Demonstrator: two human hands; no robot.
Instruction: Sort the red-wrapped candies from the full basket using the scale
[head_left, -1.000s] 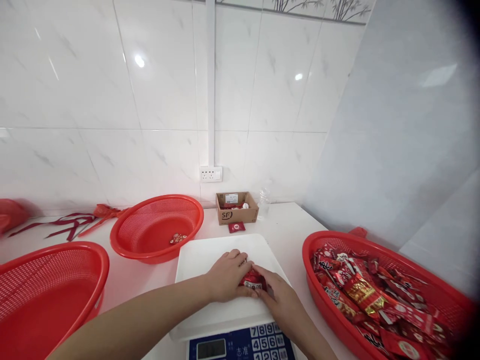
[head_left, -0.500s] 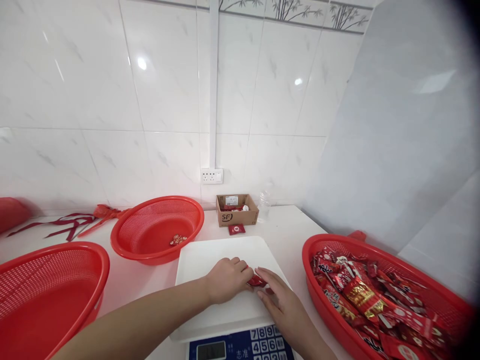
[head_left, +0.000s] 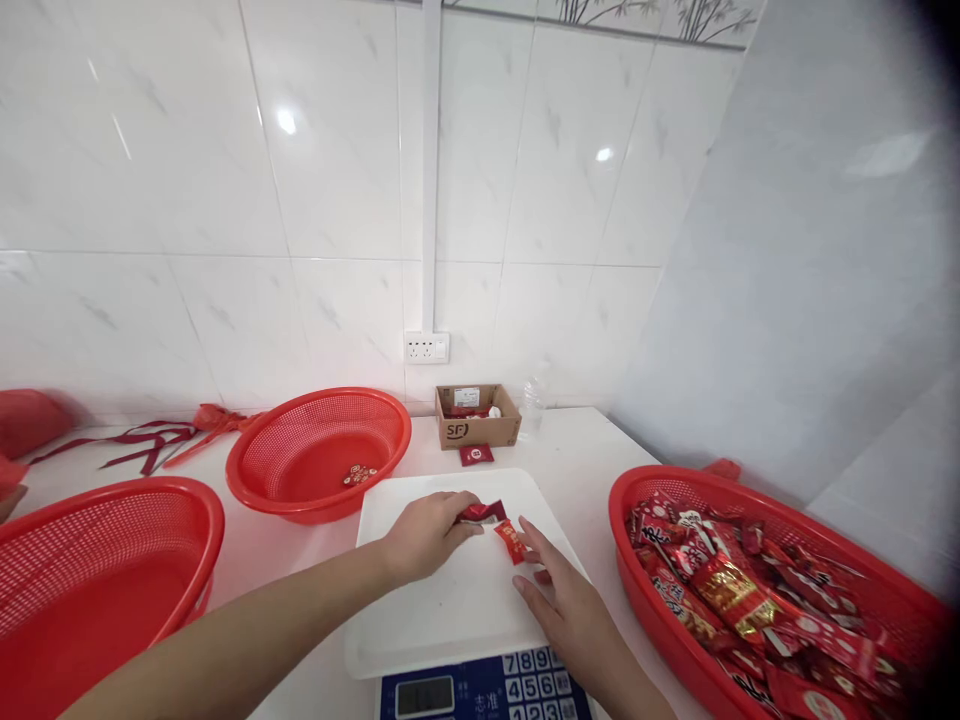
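My left hand is closed on a red candy packet above the white weighing pan of a digital scale. Beside it my right hand rests on the pan with fingers stretched out, its fingertips touching a second small red packet that lies on the pan.
A red basket full of red candy packets stands at the right. A red basket with one packet inside sits behind the scale, another red basket at the left. A small cardboard box, a loose packet and red ribbons lie near the wall.
My left hand has lifted a packet and drawn it left, away from my right hand. The small heap between both hands has come apart; one packet now lies by my right fingertips.
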